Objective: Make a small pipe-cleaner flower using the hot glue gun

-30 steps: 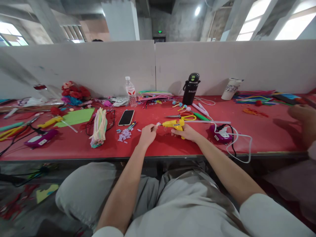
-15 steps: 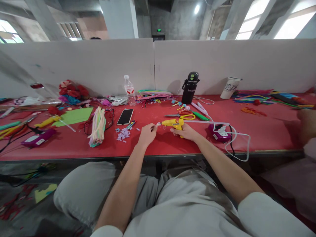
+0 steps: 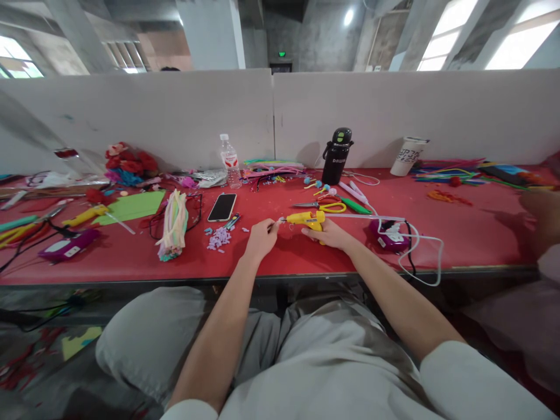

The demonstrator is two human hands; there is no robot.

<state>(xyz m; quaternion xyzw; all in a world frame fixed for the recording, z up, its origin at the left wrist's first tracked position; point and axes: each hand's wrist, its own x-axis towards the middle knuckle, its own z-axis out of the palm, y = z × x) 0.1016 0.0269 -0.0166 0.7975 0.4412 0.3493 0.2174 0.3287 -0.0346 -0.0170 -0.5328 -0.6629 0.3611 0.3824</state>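
Observation:
My right hand [image 3: 326, 233] is wrapped round the handle of a yellow hot glue gun [image 3: 306, 219], whose nozzle points left. A long clear glue stick [image 3: 363, 216] sticks out of its back end. At the nozzle tip, my left hand [image 3: 262, 236] is closed in a pinch on something small and pale, too small to make out. Left of that hand lies a heap of small lilac pieces [image 3: 219, 238]. Behind the glue gun rest yellow-handled scissors [image 3: 331, 207] and a green pen-like tool [image 3: 355, 205].
A phone [image 3: 222, 207], a bundle of pale pipe cleaners [image 3: 174, 224] and a second yellow glue gun [image 3: 85, 217] lie to the left. A water bottle [image 3: 230, 163] and black flask [image 3: 336, 157] stand behind. A purple power box [image 3: 391, 236] with cables sits right. Another person's arm [image 3: 542, 216] shows far right.
Almost nothing differs. Both hands stay in place, with the glue gun nozzle still at the left fingertips.

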